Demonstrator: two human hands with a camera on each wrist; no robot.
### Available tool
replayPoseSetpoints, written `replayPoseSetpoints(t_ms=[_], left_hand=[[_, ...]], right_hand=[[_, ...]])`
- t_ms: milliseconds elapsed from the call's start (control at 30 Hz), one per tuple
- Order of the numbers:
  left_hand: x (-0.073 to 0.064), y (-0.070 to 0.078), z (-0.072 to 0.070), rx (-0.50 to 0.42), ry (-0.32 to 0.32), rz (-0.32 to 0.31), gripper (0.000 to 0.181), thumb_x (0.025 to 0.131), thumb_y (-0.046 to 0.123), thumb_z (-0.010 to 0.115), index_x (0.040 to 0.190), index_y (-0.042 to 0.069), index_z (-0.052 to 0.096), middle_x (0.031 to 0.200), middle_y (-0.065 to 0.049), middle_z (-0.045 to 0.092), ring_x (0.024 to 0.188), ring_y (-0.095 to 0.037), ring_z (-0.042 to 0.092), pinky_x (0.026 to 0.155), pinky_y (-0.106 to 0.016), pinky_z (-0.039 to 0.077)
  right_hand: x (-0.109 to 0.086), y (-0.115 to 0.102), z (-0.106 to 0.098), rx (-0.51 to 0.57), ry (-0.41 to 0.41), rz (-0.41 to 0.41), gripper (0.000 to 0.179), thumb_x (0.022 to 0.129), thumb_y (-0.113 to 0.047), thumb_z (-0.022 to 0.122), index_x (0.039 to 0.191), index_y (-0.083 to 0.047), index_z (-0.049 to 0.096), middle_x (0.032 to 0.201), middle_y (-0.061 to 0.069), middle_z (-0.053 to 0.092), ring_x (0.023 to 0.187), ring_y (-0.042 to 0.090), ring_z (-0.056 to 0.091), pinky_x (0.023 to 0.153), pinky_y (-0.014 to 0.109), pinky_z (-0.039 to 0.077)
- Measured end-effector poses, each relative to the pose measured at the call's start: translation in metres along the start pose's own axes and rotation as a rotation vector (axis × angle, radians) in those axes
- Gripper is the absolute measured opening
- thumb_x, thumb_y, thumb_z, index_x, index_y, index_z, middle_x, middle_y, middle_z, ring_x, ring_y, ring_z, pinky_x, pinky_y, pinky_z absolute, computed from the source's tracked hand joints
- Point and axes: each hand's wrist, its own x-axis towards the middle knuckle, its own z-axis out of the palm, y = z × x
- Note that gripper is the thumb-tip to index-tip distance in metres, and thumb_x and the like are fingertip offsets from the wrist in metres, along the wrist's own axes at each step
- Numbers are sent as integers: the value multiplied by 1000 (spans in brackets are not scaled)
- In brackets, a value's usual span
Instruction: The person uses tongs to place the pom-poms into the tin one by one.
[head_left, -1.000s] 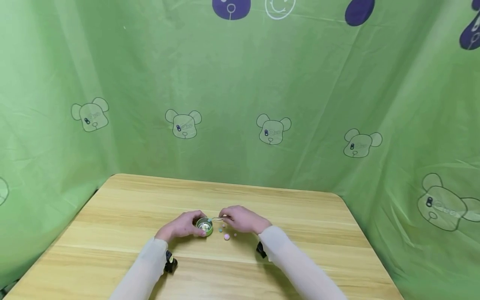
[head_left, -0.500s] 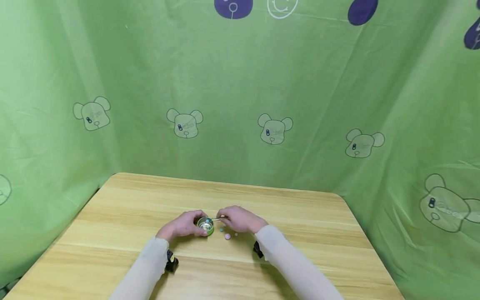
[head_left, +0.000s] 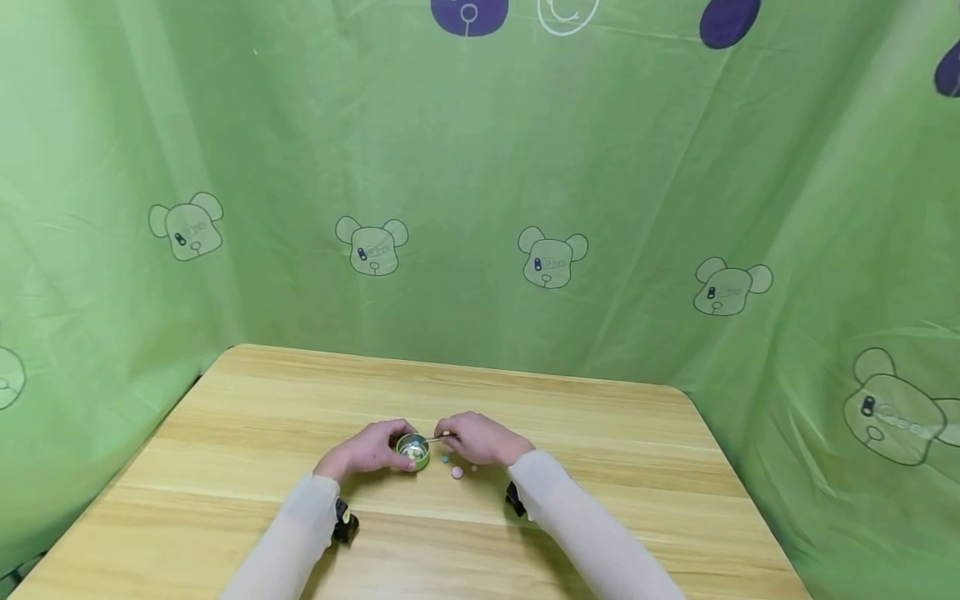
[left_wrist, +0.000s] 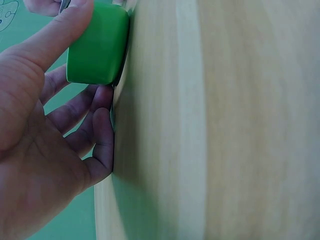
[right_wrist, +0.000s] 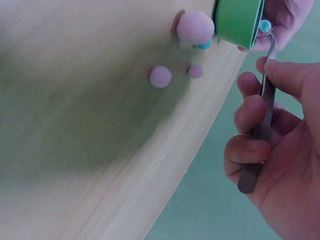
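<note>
A small green round tin [head_left: 422, 461] stands on the table, with a shiny inside that holds several small pale balls. My left hand [head_left: 371, 447] holds it, thumb on the near side and fingers at the far side; in the left wrist view the thumb lies along the tin's green wall [left_wrist: 97, 47]. My right hand [head_left: 483, 438] grips metal tweezers [right_wrist: 267, 95] between thumb and curled fingers. At the tweezers' tips a small blue pompom [right_wrist: 265, 25] shows by the tin's open mouth. Whether the tips still pinch it is hard to tell.
Loose on the wooden table [head_left: 570, 500], right of the tin, lie a larger pink pompom [right_wrist: 195, 27], two smaller pink pompoms [right_wrist: 160, 76] and a blue one [head_left: 445, 459]. Green printed cloth [head_left: 450, 317] hangs behind the table and at both sides.
My right hand has moved slightly left, carrying the tweezers' tips and the blue pompom from the tin's rim to over its mouth. My left hand keeps hold of the tin.
</note>
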Motion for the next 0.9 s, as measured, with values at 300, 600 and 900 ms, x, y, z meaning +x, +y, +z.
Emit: replayPoseSetpoints(t_ms=[300, 600, 900], left_hand=[[0, 0, -1, -17, -3, -5, 42, 79, 21, 78, 114, 9, 58, 103, -2, 62, 96, -19, 57, 88, -41, 44], [0, 1, 0, -30, -5, -8, 43, 78, 20, 78, 114, 8, 58, 103, -3, 62, 96, -20, 56, 88, -43, 44], [-1, 2, -1, -16, -3, -7, 44, 78, 20, 78, 115, 8, 58, 103, -1, 62, 95, -18, 57, 88, -40, 45]], right_hand=[[1, 2, 3, -21, 16, -14, 20, 98, -12, 51, 113, -12, 64, 103, 1, 66, 94, 12, 61, 87, 29, 48], [0, 3, 4, -10, 3, 10, 19, 98, -16, 52, 113, -14, 63, 101, -2, 65, 91, 10, 60, 86, 28, 48], [-8, 12, 2, -6, 14, 30, 19, 98, -18, 51, 111, -14, 63, 104, -1, 65, 92, 11, 60, 86, 30, 48]])
